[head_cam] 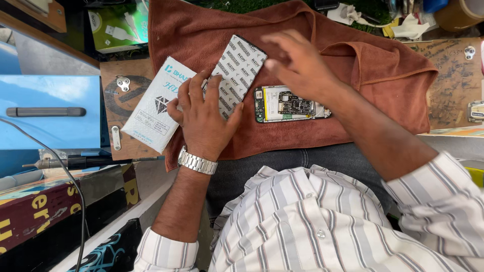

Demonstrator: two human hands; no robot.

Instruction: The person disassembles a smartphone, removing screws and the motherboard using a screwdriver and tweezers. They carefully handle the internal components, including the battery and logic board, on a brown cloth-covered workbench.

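Observation:
A rust-brown towel covers my lap and the work surface. On it lies an opened phone with its circuit board and battery showing. My left hand, with a metal watch on the wrist, rests flat on a grey printed sleeve and touches a white flat package at the towel's left edge. My right hand hovers blurred above the phone's upper side, fingers spread, holding nothing that I can see.
A wooden board with metal clips lies under the white package. A blue case with a grey handle sits at the left, a soldering tool and cable below it. Tape, cables and clutter fill the far right.

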